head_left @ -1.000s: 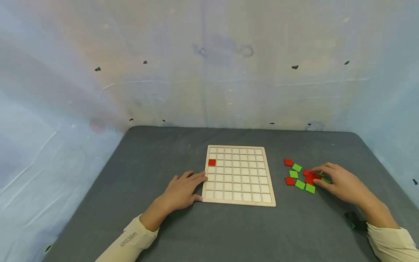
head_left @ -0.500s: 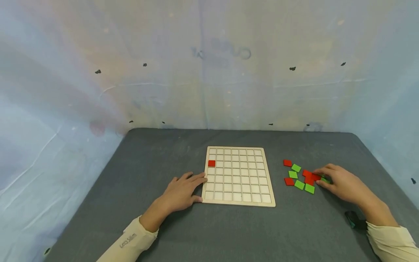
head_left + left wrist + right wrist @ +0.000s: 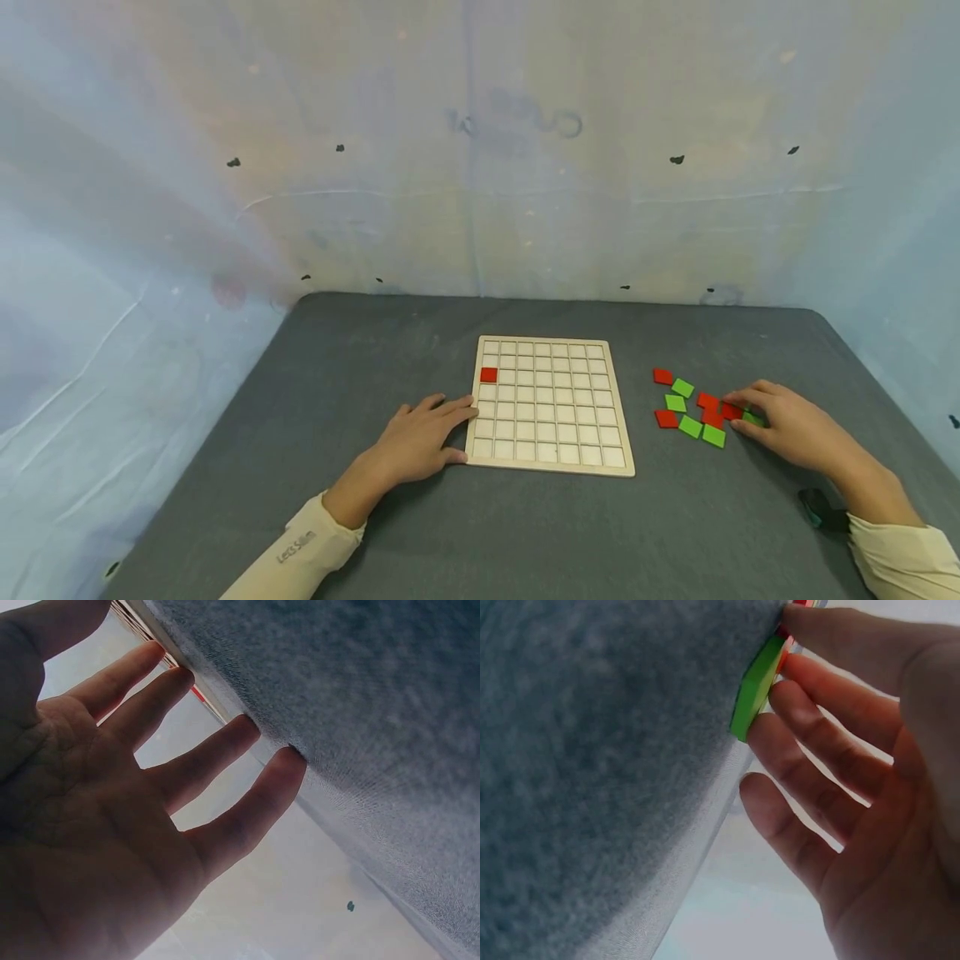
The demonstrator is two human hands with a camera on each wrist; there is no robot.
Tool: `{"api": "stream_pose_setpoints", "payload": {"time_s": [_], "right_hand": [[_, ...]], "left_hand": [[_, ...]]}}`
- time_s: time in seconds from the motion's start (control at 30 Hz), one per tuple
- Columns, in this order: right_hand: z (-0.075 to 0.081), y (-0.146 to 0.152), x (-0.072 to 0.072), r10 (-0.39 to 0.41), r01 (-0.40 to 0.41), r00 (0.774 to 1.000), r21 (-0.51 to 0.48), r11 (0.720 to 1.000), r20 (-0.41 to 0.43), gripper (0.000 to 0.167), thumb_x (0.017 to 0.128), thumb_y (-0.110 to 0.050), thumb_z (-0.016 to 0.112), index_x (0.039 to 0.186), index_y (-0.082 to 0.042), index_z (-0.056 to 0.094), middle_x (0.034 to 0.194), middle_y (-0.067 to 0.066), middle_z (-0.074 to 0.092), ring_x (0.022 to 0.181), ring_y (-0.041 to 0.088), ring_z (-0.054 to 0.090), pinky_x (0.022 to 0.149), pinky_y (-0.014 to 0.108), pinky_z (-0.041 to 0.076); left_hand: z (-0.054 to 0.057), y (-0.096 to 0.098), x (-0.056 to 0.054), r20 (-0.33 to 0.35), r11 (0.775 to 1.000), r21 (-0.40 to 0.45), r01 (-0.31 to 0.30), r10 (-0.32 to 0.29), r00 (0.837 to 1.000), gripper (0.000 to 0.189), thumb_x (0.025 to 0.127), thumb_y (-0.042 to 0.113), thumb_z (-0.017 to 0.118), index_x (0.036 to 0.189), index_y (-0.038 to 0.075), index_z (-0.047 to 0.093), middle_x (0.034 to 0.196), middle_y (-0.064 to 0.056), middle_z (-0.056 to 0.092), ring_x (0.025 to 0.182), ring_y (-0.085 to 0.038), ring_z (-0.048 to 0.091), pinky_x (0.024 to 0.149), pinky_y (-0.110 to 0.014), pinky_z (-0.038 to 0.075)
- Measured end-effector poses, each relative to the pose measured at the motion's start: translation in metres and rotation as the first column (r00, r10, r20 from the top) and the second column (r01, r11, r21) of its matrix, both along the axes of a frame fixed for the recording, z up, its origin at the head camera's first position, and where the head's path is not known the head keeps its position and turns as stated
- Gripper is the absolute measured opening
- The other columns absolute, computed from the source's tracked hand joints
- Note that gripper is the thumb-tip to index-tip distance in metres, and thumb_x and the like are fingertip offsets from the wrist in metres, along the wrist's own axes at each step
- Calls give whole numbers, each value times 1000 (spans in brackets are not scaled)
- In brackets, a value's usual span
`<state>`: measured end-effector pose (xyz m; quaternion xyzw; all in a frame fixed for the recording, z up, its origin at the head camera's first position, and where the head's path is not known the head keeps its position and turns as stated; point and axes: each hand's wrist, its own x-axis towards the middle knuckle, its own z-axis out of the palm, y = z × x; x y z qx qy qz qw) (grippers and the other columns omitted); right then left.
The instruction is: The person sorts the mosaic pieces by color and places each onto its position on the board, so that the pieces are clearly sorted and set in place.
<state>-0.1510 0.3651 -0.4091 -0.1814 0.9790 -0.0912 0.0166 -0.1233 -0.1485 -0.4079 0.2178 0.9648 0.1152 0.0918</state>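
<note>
Pale grid board (image 3: 626,442), flat, 7 x 7 cells. 1 red tile (image 3: 489,375) in its left column, row 3 from far edge. Red squares (image 3: 666,419), green squares (image 3: 691,427) scattered right of board.

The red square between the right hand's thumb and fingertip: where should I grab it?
I'd pinch the red square by its near and far edges, coming from the right like the right hand. It looks flat and thin, and other red squares crowd its left side.

Left hand (image 3: 416,442) palm down, fingers spread; right hand (image 3: 795,425) pinching, 3 fingers loosely extended.
</note>
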Motion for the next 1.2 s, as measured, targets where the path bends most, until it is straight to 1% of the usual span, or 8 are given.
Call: {"api": "stream_pose_setpoints", "payload": {"time_s": [0.2, 0.33, 0.43, 0.6, 0.73, 0.87, 1.0, 1.2], "right_hand": [[-2, 2, -1, -16, 16, 1000, -5, 1000, 10, 35, 88, -26, 75, 116, -5, 72, 108, 13, 61, 87, 22, 61, 69, 43, 52], [-3, 2, -1, 0, 0, 1000, -2, 1000, -29, 31, 89, -26, 76, 113, -7, 73, 107, 10, 62, 86, 19, 60, 69, 41, 51], [-2, 1, -1, 14, -14, 998, -2, 1000, -54, 29, 88, -25, 76, 112, -8, 73, 106, 10, 63, 87, 21, 61, 70, 42, 52], [-1, 1, -2, 24, -24, 998, -2, 1000, -62, 29, 88, -23, 76, 112, -6, 72, 109, 13, 63, 94, 30, 62, 76, 50, 53], [-1, 0, -1, 28, -29, 996, -2, 1000, -85, 28, 88, -22, 77, 112, -7, 72, 113, 16, 63, 101, 36, 61, 81, 56, 51], [0, -1, -1, 32, -32, 993, -3, 999, -111, 29, 88, -21, 77, 112, -7, 72, 114, 18, 64, 105, 39, 59, 83, 59, 49], [1, -2, -1, 29, -31, 991, -16, 999, -129, 29, 87, -20, 77, 113, -7, 71, 112, 16, 67, 103, 37, 60, 82, 58, 49], [1, -2, 0, 42, -51, 983, -44, 998, -179, 29, 86, -15, 78, 112, -7, 69, 109, 12, 67, 95, 30, 63, 75, 52, 52]], "left_hand": [[-2, -1, -2, -2, 1000, -2, -1, 1, 1000, 68, 87, 42, 74, 149, 28, 48, 160, 8, 38, 147, -33, 35, 108, -71, 31], [-1, -1, -3, -5, 1000, -7, -2, 2, 1000, 68, 87, 42, 74, 148, 28, 49, 160, 8, 38, 147, -34, 35, 108, -71, 31], [0, -1, -2, -4, 1000, -8, -5, 5, 1000, 67, 87, 42, 74, 148, 27, 49, 160, 8, 38, 147, -34, 35, 108, -71, 31], [1, 0, -2, 6, 1000, -9, -8, 8, 1000, 68, 87, 41, 74, 149, 27, 48, 160, 8, 37, 148, -34, 35, 109, -71, 31], [1, 0, -2, 11, 1000, -4, -7, 7, 1000, 68, 87, 41, 74, 148, 26, 49, 160, 7, 38, 147, -34, 35, 108, -71, 30], [0, 0, -2, 9, 1000, -8, -8, 8, 1000, 67, 88, 42, 73, 148, 27, 48, 160, 7, 38, 148, -34, 35, 109, -71, 30], [0, 0, -3, 2, 1000, -10, -8, 8, 1000, 67, 88, 42, 73, 148, 27, 49, 160, 8, 38, 147, -34, 35, 108, -71, 31], [-1, 0, -3, 6, 1000, -13, -5, 5, 1000, 67, 88, 42, 73, 149, 28, 48, 160, 8, 37, 148, -34, 34, 109, -71, 31]]}}
